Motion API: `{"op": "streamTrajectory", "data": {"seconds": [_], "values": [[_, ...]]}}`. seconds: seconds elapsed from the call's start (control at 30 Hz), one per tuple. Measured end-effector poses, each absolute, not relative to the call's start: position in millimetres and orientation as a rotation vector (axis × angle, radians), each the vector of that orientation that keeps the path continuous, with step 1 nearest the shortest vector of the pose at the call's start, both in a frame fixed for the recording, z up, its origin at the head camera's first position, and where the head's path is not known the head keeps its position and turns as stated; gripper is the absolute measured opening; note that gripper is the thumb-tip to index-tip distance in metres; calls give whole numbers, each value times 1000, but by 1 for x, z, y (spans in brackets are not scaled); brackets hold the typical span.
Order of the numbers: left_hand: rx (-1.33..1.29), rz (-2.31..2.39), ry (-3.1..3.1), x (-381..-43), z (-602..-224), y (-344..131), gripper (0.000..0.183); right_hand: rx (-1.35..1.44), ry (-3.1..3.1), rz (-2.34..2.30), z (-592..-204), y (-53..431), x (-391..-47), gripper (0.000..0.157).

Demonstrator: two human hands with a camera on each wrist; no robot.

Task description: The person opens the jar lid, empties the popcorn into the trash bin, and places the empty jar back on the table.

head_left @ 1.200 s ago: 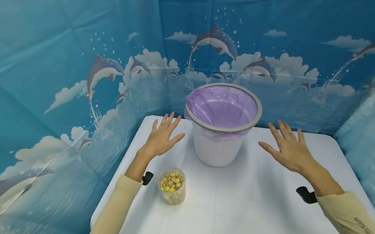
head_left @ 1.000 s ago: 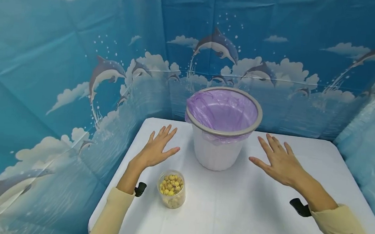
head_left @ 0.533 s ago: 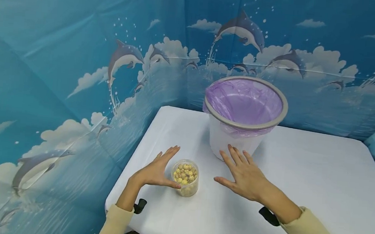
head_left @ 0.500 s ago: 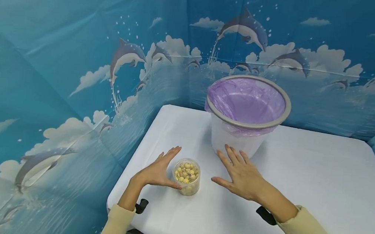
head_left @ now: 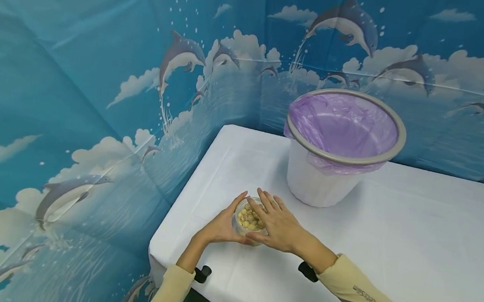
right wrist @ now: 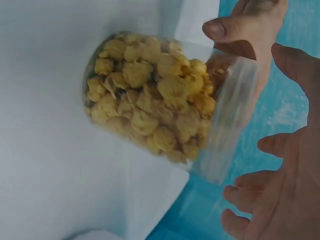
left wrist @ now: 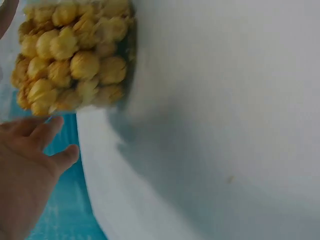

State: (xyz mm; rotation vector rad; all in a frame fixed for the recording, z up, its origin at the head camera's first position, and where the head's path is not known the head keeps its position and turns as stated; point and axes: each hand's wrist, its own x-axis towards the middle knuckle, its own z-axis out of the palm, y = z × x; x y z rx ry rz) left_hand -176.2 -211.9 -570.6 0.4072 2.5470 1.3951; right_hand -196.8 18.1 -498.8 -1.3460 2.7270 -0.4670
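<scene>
In the head view, the jar (head_left: 239, 228) stands on the left part of the table (head_left: 425, 224), between the two hands, its mouth up and its long axis roughly upright. The left hand (head_left: 220, 227) brackets it from the left, thumb on the near side; the right hand (head_left: 280, 228) comes from the right, fingers reaching over part of the mouth and the popcorn (head_left: 250, 217). Neither hand is clearly nearer. The bucket (head_left: 322, 177) stands apart, far and to the right.

In the left wrist view, the jar is between the left thumb and fingers, which are wide and loosely bent (whether they press on its wall, I cannot tell).

In the right wrist view, the right fingers are widely spread just beside the jar's clear upper wall and grip nothing; the left hand wraps behind, its thumb beside the jar.
</scene>
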Motion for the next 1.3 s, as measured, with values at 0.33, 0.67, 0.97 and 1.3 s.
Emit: {"op": "streamTrajectory", "data": {"seconds": [0.33,0.67,0.97,1.3], "values": [[385,1724,2466,-178,-584,-189,108,-1373,2877,-520,-521,14,-197,75],[461,1601,2784,-162,-539,-136,105,-1089,3107,-1078,-502,33,-168,68],[743,1535,2908,-164,-501,-116,103,-1054,3401,-1132,-482,43,-163,71],[815,1504,2837,-168,-488,-112,102,-1233,3454,-1101,-472,57,-162,66]]}}
